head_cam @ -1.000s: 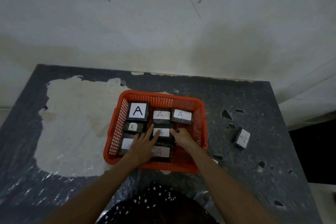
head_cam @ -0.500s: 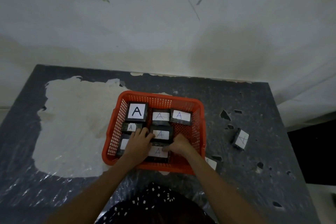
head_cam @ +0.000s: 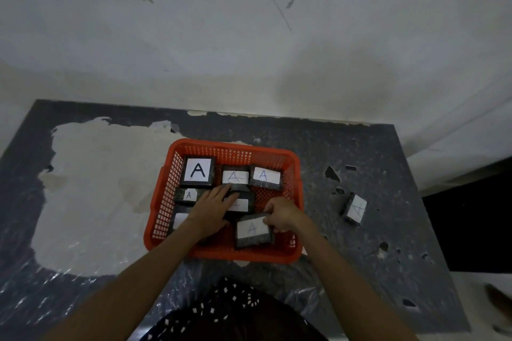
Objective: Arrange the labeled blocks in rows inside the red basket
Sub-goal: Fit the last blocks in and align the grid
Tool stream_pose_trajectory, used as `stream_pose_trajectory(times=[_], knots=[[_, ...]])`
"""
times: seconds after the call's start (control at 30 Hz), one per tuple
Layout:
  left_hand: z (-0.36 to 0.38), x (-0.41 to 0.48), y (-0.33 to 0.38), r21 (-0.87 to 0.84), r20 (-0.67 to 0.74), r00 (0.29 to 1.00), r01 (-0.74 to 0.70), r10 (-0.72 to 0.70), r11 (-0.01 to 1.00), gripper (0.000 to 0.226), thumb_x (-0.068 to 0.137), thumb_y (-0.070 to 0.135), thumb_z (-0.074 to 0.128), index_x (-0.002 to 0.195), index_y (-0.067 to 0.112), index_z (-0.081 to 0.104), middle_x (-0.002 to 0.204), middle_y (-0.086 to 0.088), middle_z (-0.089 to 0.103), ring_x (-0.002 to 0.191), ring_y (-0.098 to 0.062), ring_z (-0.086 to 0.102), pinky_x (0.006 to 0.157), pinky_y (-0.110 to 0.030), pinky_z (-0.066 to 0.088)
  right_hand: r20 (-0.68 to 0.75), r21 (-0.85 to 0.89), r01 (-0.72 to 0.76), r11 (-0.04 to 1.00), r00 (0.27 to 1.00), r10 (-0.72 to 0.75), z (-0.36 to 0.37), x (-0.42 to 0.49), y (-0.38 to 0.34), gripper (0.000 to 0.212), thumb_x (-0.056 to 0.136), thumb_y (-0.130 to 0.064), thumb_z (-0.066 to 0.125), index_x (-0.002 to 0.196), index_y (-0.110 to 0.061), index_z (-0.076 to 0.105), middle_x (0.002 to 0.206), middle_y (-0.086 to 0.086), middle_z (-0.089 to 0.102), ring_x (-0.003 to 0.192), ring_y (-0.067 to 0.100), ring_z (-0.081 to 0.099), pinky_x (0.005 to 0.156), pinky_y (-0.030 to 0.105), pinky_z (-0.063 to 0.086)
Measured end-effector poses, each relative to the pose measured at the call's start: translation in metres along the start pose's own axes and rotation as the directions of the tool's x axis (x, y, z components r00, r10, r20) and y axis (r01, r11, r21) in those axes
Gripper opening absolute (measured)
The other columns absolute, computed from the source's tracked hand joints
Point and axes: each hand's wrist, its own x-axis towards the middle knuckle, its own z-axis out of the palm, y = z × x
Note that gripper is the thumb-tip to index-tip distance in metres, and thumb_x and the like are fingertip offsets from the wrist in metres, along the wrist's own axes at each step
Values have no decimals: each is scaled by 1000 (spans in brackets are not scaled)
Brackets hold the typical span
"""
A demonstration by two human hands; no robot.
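A red basket (head_cam: 160,207) sits mid-table with several dark blocks bearing white "A" labels. The back row holds a big-label block (head_cam: 197,171), a middle block (head_cam: 235,176) and a right block (head_cam: 265,176). A small block (head_cam: 188,195) and a partly hidden block (head_cam: 179,220) lie on the left. My left hand (head_cam: 210,209) lies flat, fingers spread, over the centre block (head_cam: 241,203). My right hand (head_cam: 282,214) pinches the top edge of a tilted block (head_cam: 252,230) at the basket's front right. One more block (head_cam: 355,208) lies outside on the table.
The dark speckled table (head_cam: 360,257) has a large pale worn patch (head_cam: 91,188) left of the basket. A stained white wall rises behind. The table's right edge drops off to a dark gap. My patterned clothing shows at the bottom.
My right hand has gripped the front block and shifted it rightwards, tilting it. My left hand slid up over the centre block, fingers reaching the back row.
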Motion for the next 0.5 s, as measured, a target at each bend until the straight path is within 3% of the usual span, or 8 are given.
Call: stream_pose_trajectory(times=[0.07, 0.13, 0.2, 0.3, 0.4, 0.5], knots=[[-1, 1, 2, 29, -14, 1000, 12, -12, 999, 74, 82, 35, 63, 142, 21, 22, 154, -9, 22, 140, -26, 20, 115, -44, 18, -69, -158, -19, 987, 998, 9, -4, -1, -2, 5, 90, -5, 55, 89, -4, 61, 90, 7, 62, 82, 21, 64, 72, 30, 56], [-1, 1, 2, 63, -34, 999, 20, -18, 998, 72, 81, 37, 62, 141, 19, 26, 150, -9, 29, 136, -26, 27, 113, -43, 23, -166, -274, -36, 961, 986, -10, -3, -2, -4, 12, 89, 0, 52, 78, -4, 57, 80, 4, 56, 73, 19, 58, 69, 27, 48], [0, -2, 1, 74, -53, 998, 27, -23, 997, 72, 80, 37, 61, 140, 18, 27, 148, -9, 31, 134, -26, 29, 112, -42, 25, -236, -333, -44, 942, 971, -39, 3, -3, -4, 12, 89, 2, 50, 92, 0, 62, 85, 8, 61, 78, 22, 63, 70, 29, 49], [3, -4, 1, 79, -70, 997, 30, -24, 996, 72, 79, 38, 59, 141, 17, 27, 147, -10, 32, 134, -26, 30, 112, -42, 25, -294, -486, -39, 873, 948, -121, 14, -6, -7, 19, 90, -2, 52, 106, 1, 62, 114, 17, 60, 97, 28, 64, 80, 34, 53], [1, -2, 1, 124, -67, 998, 24, -16, 992, 76, 79, 40, 61, 141, 16, 25, 147, -11, 33, 132, -27, 32, 112, -42, 27, -146, -628, 92, 772, 961, -234, 25, -2, -2, 32, 86, -7, 61, 117, -4, 55, 126, 17, 45, 105, 31, 58, 87, 41, 53], [1, -1, 3, 186, -47, 999, 26, -17, 982, 77, 81, 41, 60, 143, 15, 22, 149, -12, 30, 133, -27, 31, 112, -43, 26, -18, -633, 197, 748, 963, -269, 33, 1, 9, 48, 81, -8, 67, 125, -5, 49, 128, 17, 48, 110, 32, 55, 90, 43, 51]])
